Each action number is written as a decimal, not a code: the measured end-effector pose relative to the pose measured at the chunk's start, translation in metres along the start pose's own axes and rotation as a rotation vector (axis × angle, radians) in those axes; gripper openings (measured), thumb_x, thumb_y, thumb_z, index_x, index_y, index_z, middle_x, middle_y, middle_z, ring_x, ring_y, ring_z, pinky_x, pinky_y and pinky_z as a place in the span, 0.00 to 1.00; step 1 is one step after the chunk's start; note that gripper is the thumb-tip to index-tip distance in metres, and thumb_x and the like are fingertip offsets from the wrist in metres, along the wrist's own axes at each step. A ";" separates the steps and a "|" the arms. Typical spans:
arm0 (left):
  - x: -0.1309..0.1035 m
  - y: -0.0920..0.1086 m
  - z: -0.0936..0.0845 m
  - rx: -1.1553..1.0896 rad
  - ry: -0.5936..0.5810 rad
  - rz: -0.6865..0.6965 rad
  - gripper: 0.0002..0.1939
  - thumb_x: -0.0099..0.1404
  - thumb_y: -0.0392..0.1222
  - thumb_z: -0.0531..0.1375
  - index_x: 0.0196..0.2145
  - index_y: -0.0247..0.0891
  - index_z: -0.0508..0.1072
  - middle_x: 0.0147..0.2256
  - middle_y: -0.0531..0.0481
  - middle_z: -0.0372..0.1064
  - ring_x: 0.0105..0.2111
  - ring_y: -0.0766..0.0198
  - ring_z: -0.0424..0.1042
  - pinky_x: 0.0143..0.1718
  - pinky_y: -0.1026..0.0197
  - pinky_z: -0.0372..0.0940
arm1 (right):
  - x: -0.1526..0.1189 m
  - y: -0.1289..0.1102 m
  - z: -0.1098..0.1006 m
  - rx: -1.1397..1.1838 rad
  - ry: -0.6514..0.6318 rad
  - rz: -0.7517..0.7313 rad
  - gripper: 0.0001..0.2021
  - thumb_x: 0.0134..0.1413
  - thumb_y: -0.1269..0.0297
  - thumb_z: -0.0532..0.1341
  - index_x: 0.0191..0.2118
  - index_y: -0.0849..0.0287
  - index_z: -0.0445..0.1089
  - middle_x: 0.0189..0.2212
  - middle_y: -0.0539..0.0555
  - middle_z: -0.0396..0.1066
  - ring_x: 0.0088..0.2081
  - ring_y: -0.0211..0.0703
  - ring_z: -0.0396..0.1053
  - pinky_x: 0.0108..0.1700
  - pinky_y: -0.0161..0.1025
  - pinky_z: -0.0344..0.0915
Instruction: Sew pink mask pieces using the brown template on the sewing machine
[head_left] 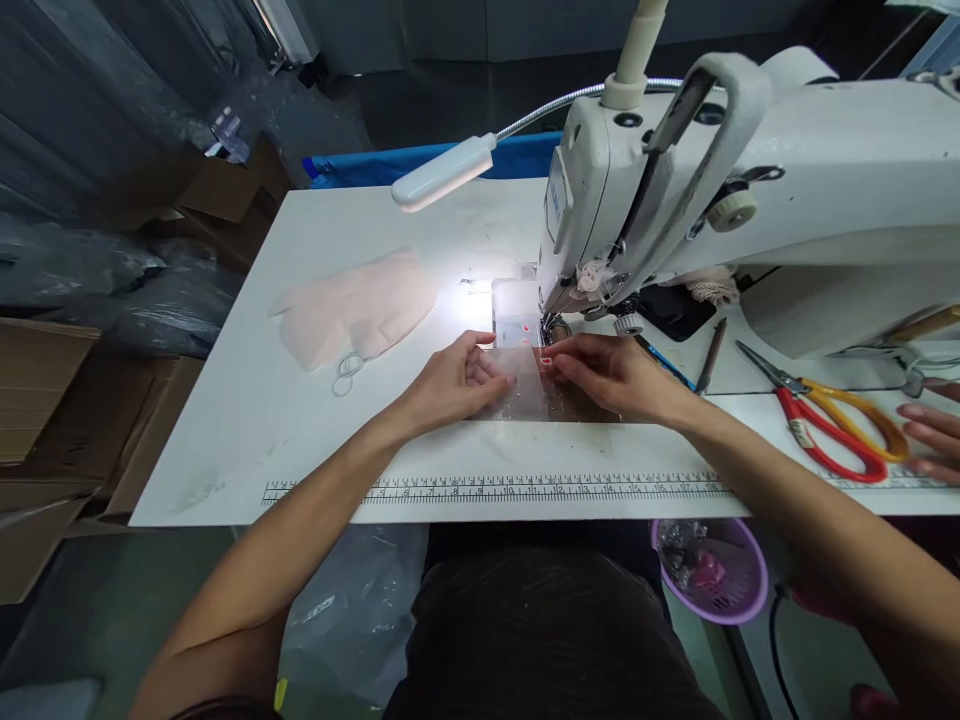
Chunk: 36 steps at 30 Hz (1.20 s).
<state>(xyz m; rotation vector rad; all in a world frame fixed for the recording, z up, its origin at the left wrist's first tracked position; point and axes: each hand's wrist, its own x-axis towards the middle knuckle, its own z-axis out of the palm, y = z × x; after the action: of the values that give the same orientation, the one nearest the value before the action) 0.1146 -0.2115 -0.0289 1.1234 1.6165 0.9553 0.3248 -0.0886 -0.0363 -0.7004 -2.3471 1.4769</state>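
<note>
Left hand (463, 380) and right hand (611, 377) flanked the clear sheet (526, 396) at nine and three o'clock, apart; finger closure was indeterminable.

A black garment (555, 630), softly creased, covers the torso. A dark sleeve edge (225, 709) crosses the left upper arm. The slender left forearm (300, 520) and right forearm (795, 510) are bare, narrowing toward the wrists

You are working beneath a lamp (446, 175) that is glaring off the white tabletop (240, 410); surroundings are looking dim.
</note>
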 end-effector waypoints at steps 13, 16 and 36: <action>0.011 -0.009 0.005 0.093 0.250 0.133 0.34 0.57 0.49 0.70 0.56 0.36 0.63 0.35 0.50 0.76 0.27 0.66 0.75 0.32 0.61 0.72 | 0.006 0.030 0.000 -0.805 0.038 -0.409 0.19 0.68 0.63 0.51 0.57 0.53 0.71 0.43 0.60 0.68 0.40 0.50 0.65 0.44 0.49 0.65; 0.012 -0.011 0.002 0.087 0.243 0.127 0.34 0.55 0.46 0.71 0.55 0.35 0.64 0.34 0.50 0.76 0.27 0.66 0.75 0.32 0.61 0.71 | 0.004 0.032 -0.001 -0.782 0.070 -0.401 0.18 0.68 0.63 0.51 0.57 0.53 0.72 0.43 0.60 0.69 0.40 0.49 0.65 0.45 0.49 0.64; 0.011 -0.012 0.000 0.152 0.209 0.131 0.35 0.55 0.46 0.72 0.56 0.34 0.64 0.35 0.48 0.76 0.29 0.67 0.74 0.29 0.63 0.70 | 0.000 0.047 -0.004 -0.530 0.102 -0.480 0.15 0.63 0.68 0.57 0.51 0.53 0.76 0.46 0.59 0.69 0.48 0.52 0.67 0.52 0.53 0.67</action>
<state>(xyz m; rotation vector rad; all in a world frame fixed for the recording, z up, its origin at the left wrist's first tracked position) 0.1093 -0.2044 -0.0428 1.2811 1.8262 1.0781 0.3389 -0.0685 -0.0769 -0.2697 -2.5947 0.6130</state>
